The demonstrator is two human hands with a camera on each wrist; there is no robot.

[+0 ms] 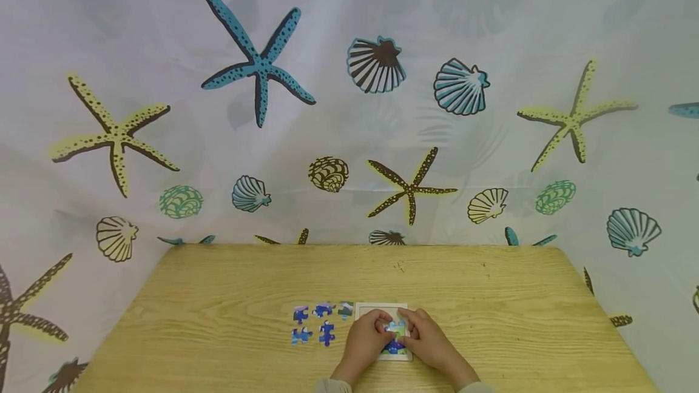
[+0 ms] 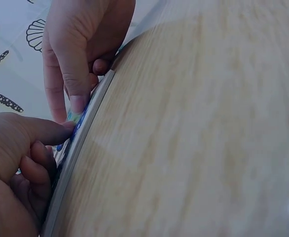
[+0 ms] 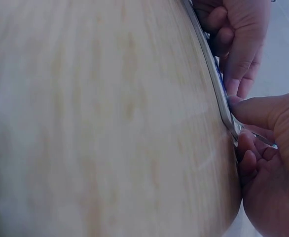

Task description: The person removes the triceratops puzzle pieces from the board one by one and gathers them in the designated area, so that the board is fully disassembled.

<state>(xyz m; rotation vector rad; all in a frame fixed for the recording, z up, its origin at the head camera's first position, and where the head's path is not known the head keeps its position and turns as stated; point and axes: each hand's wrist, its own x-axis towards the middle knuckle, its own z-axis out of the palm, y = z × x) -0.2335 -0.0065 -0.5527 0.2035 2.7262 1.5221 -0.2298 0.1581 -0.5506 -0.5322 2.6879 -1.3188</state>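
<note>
The left hand (image 2: 16,163) comes in from the lower left; its thumb reaches out flat, with the other fingers curled up below it; the right hand (image 2: 83,34) hangs down from the top, its fingers pointing down; the tips meet close together by a blue and green picture (image 2: 80,120), just behind the edge of a pale frame (image 2: 79,143); the frame slants across the wooden worktop (image 2: 194,123); a white backdrop (image 2: 11,64) shows a black-lined shell (image 2: 35,35).
</note>
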